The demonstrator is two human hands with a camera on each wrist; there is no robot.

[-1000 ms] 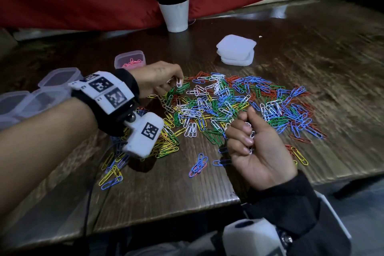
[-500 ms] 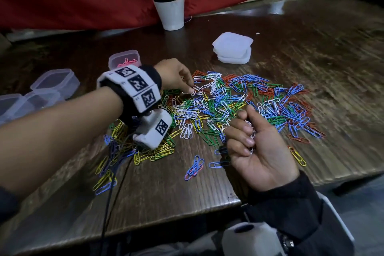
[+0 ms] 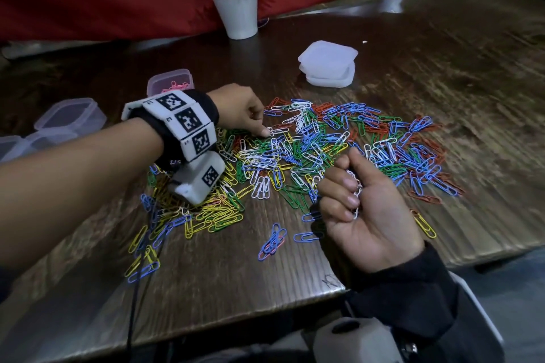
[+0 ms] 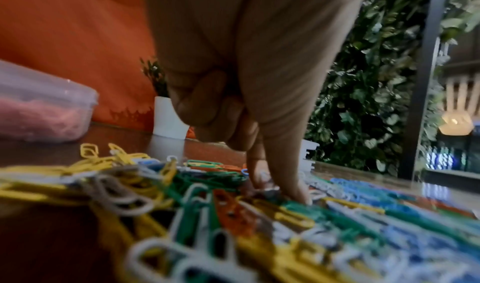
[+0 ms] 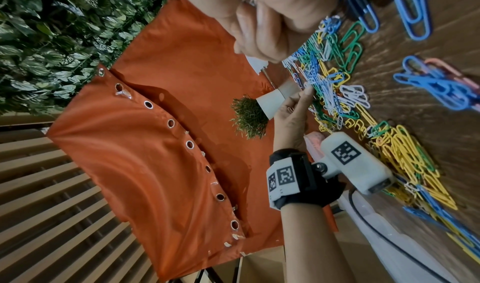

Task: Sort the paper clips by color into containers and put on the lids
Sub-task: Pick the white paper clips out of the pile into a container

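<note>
The left hand (image 3: pixel 240 110) pinches a white clip in the pile (image 3: pixel 339 150), the right hand (image 3: pixel 368 209) holds white clips (image 3: pixel 355 191), only pink ones sit in a box (image 3: pixel 171 84), lids (image 3: pixel 327 68) still off

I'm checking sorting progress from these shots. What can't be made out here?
- White clips in the right hand: curled fingers hide their number, head view.
- What the left hand pinches: its fingertips cover it in the head view; blur in the left wrist view.
- Left containers: cut off by the head view's edge, partly behind the forearm; contents unclear.
- Lid stack: too small to count.
</note>
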